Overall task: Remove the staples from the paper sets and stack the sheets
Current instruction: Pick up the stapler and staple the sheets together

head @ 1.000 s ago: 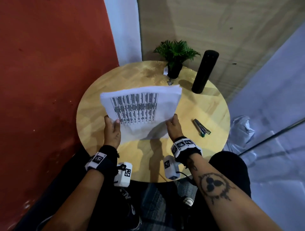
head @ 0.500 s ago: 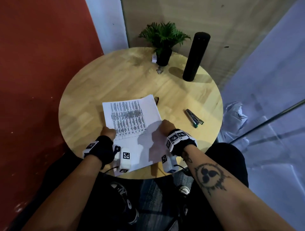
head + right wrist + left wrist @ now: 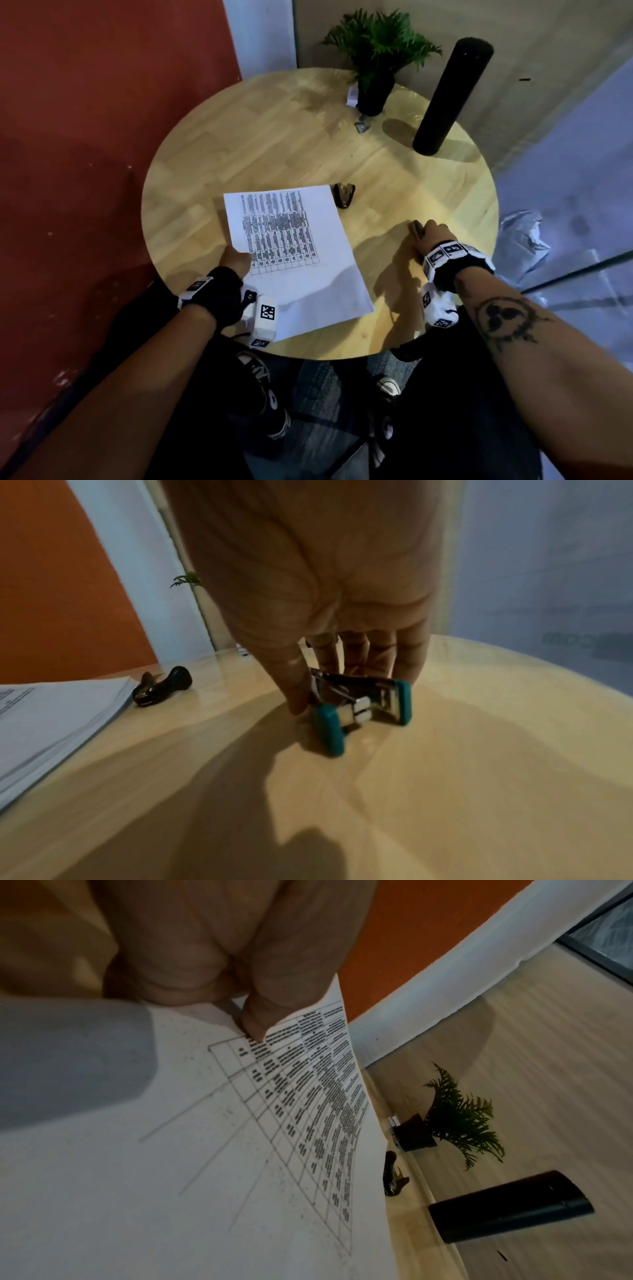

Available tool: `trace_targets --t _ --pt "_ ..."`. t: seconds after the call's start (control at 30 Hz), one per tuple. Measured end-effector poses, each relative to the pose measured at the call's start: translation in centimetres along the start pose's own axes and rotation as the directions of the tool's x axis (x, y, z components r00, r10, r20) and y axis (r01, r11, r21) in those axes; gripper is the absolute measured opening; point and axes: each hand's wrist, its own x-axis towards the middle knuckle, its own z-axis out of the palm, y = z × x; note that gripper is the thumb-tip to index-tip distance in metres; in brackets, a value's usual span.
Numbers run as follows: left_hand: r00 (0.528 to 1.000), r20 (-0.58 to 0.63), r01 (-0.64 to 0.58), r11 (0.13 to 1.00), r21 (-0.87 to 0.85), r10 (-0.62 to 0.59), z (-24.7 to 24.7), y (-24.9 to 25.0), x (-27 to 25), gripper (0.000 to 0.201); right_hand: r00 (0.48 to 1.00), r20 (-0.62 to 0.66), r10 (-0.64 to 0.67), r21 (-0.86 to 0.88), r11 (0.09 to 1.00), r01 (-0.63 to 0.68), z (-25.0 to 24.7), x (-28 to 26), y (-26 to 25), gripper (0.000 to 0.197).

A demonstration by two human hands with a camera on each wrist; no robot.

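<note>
A set of printed paper sheets (image 3: 291, 246) lies flat on the round wooden table (image 3: 274, 137), near its front. My left hand (image 3: 236, 262) holds the set at its left edge; in the left wrist view the thumb (image 3: 253, 1026) pinches the paper (image 3: 205, 1177) against curled fingers. My right hand (image 3: 430, 233) is down on the table to the right of the paper. Its thumb and fingers (image 3: 329, 688) close around a small metal tool with teal ends (image 3: 359, 710). A black claw staple remover (image 3: 343, 195) lies at the paper's far right corner.
A potted green plant (image 3: 376, 68) and a tall black cylinder (image 3: 448, 96) stand at the table's far edge, with a small metal clip (image 3: 361, 126) before the pot. A red wall is on the left. Crumpled plastic (image 3: 520, 240) lies on the floor to the right.
The paper set came down from mid-air onto the table. My right hand let go of it and moved right to the teal tool. My left hand stays on the paper's left edge.
</note>
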Motion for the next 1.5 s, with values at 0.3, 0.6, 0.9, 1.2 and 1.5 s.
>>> trace_targets --t 0.3,0.6,0.9,1.2,1.5 --pt "0.928 0.036 -0.344 0.888 -0.305 0.371 -2.3 0.8 -2.5 0.043 0.992 -0.059 -0.11 0.99 0.12 0.072 -3.8 -6.0 -8.1 0.027" --pt "0.689 -0.268 -0.724 0.649 -0.232 0.673 -5.8 3.0 -7.7 0.025 0.883 -0.466 -0.059 0.871 0.144 0.47 -6.5 -10.8 -11.8 0.028" --pt "0.502 -0.299 -0.864 0.454 -0.22 0.811 -6.9 4.7 -12.3 0.016 0.791 -0.599 -0.123 0.8 -0.097 0.591 -8.7 -16.1 -10.8 0.035" --pt "0.604 -0.092 -0.715 0.487 -0.502 0.792 -10.3 4.7 -12.4 0.028 0.83 -0.357 -0.429 0.927 -0.055 0.371 -10.4 -16.2 -8.9 0.05" --pt "0.661 0.128 -0.568 0.605 -0.558 0.739 -14.8 5.9 -9.0 0.053 0.865 -0.041 -0.501 0.96 -0.26 -0.105 -6.0 -14.8 -8.7 0.067"
